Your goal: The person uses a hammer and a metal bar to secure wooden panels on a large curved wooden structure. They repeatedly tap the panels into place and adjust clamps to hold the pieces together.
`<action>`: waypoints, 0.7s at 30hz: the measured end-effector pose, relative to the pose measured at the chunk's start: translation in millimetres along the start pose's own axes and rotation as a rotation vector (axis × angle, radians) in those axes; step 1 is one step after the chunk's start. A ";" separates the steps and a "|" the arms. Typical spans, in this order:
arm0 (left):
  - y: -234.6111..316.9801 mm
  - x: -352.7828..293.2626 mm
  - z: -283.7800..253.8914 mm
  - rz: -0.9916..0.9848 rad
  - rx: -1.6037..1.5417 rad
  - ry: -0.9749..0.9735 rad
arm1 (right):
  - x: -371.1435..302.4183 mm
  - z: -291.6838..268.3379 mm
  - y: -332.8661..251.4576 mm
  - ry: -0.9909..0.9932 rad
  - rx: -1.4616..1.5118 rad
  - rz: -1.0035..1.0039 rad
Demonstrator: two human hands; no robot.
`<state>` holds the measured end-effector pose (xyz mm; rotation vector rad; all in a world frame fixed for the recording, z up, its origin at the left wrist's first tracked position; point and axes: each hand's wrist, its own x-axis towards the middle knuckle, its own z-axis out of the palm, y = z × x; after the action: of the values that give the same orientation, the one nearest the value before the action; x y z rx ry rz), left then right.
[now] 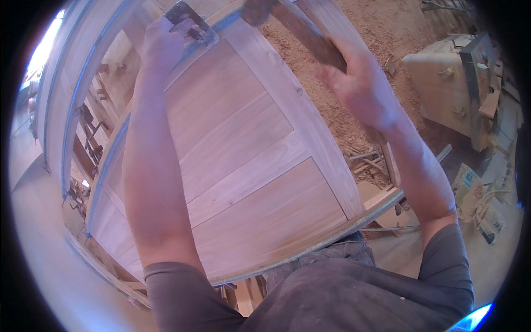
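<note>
A large wooden panel door (pixel 243 160) with recessed panels lies before me, its near end against my waist. At its far left edge, my left hand (pixel 165 41) is closed around a dark metal tool (pixel 191 25) with a blocky body; its exact kind is unclear. My right hand (pixel 354 83) grips the wooden handle of a mallet (pixel 310 39), held above the far right of the door. The mallet's head is blurred and reaches toward the tool under my left hand, with a small gap between them.
Wood shavings (pixel 332 110) cover the floor beyond the door. A pale wooden box-like piece with a dark edge (pixel 442 77) stands at the right. Another framed wooden piece (pixel 83 72) leans at the left. Offcuts and sticks (pixel 368 163) lie beside the door.
</note>
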<state>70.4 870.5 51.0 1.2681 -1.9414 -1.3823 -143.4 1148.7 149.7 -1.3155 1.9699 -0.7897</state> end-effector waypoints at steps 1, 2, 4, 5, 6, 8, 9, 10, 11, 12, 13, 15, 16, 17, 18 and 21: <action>5.3 0.0 1.2 -0.002 0.044 -0.012 | 7.1 -1.8 -9.7 0.014 0.000 -0.017; 10.0 -0.4 2.0 -0.004 0.088 -0.024 | 14.8 -3.9 -21.6 0.028 0.000 -0.033; 11.5 -5.8 -16.3 0.133 -0.101 -0.217 | 26.1 -1.9 -54.3 0.080 -0.018 -0.085; 7.9 -4.5 -13.6 0.146 -0.094 -0.224 | 26.0 0.8 -73.4 0.127 -0.048 -0.103; 6.0 -6.1 -17.4 0.155 -0.075 -0.220 | 31.6 -4.8 -89.9 0.072 -0.053 -0.115; -5.0 -0.3 -11.7 0.065 0.173 -0.018 | 49.0 -21.5 -122.7 -0.132 -0.064 -0.116; -4.0 0.2 -7.4 0.067 0.161 -0.022 | 52.5 -23.7 -122.8 -0.170 -0.119 -0.161; -2.9 0.0 -4.1 0.068 0.149 -0.026 | 56.1 -25.8 -122.6 -0.205 -0.169 -0.208; -1.5 0.3 -0.7 0.069 0.137 -0.030 | 54.3 -18.1 -112.4 -0.137 -0.269 -0.318; -4.8 0.3 -0.6 0.073 0.125 -0.028 | 56.9 -13.6 -110.3 -0.116 -0.328 -0.368; -7.6 0.7 -0.2 0.078 0.112 -0.026 | 59.6 -10.6 -108.9 -0.090 -0.388 -0.419; -15.8 1.9 0.3 0.093 0.096 -0.002 | 64.9 -10.1 -115.2 -0.159 -0.385 -0.358; -20.3 4.1 0.8 0.104 0.092 0.021 | 66.7 -9.6 -119.4 -0.210 -0.364 -0.313; -24.9 3.8 -1.0 0.114 0.089 0.046 | 67.2 -13.9 -128.0 -0.292 -0.305 -0.232; -18.6 6.8 9.1 0.101 0.141 0.050 | 66.2 -18.1 -126.8 -0.253 -0.298 -0.228; -5.7 -2.4 3.5 0.088 0.268 0.097 | 64.8 6.8 -104.8 -0.050 -0.252 -0.369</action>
<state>71.3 873.9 44.9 1.3222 -2.1397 -1.0239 -99.1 1053.5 214.4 -1.8653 1.8567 -0.6798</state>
